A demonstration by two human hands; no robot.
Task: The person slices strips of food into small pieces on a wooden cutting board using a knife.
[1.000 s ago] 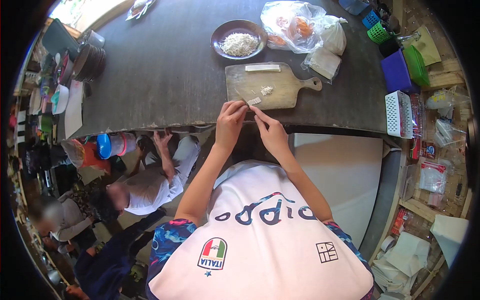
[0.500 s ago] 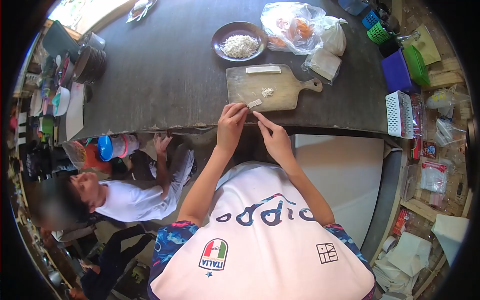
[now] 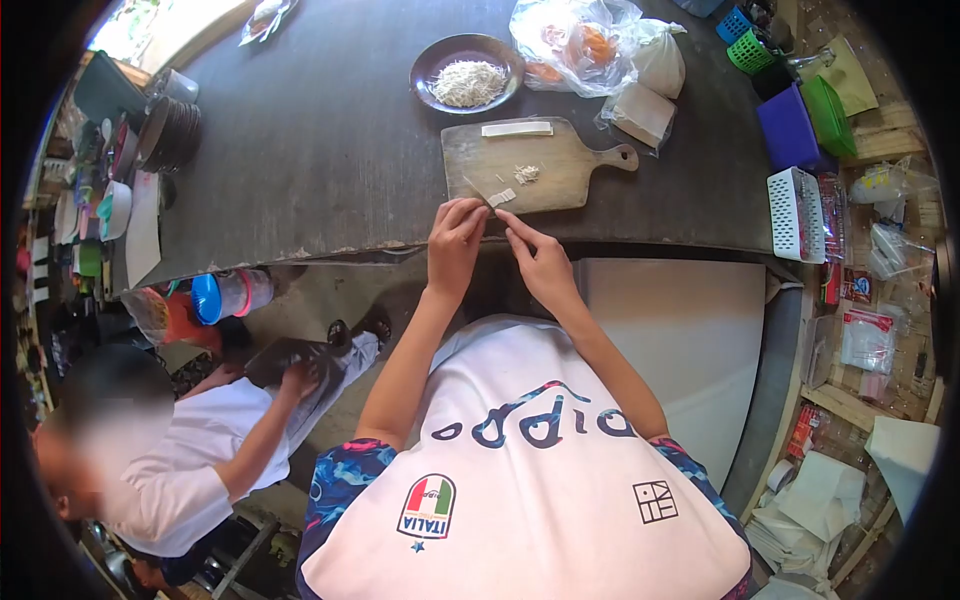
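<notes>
"Two bare hands, the left hand (image 3: pixel 455 250) and the right hand (image 3: pixel 543 262), sat close together at the near edge of the cutting board (image 3: pixel 570 165)," said the first observer. "What did each hold?"

"The left had its fingers bunched, and the right angled in with thumb and forefinger," the second replied. "A thin blade-like line (image 3: pixel 477 190) ran slantwise beyond their tips, but which hand gripped it, or whether the fingers touched, could not be told."

"And the cut pieces (image 3: pixel 502 197)?"

"On the board, just beyond the fingertips, side by side. Fingers so near probably kept them in line. A small heap of slivers (image 3: pixel 527 174) lay past them, and a longer strip (image 3: pixel 517 129) along the far edge, likely set there to stay out of the fingers' way."

"Why was the dark plate (image 3: pixel 421 82) behind the board?"

"Perhaps to keep its white shreds (image 3: pixel 468 82) close yet off the wood. The wrapped block (image 3: pixel 643 113) rested beside the plastic bag (image 3: pixel 575 45), past the board's handle, presumably for the same reason."

"Any readable writing?"

"ITALIA, upside down on the crest (image 3: pixel 425 505) of the white shirt (image 3: pixel 540 510). Large chest lettering (image 3: pixel 535 420) also stood inverted, one end lost in a fold, so its word was uncertain. The red-marked packets (image 3: pixel 868 345) on the right looked too small to read."
</notes>
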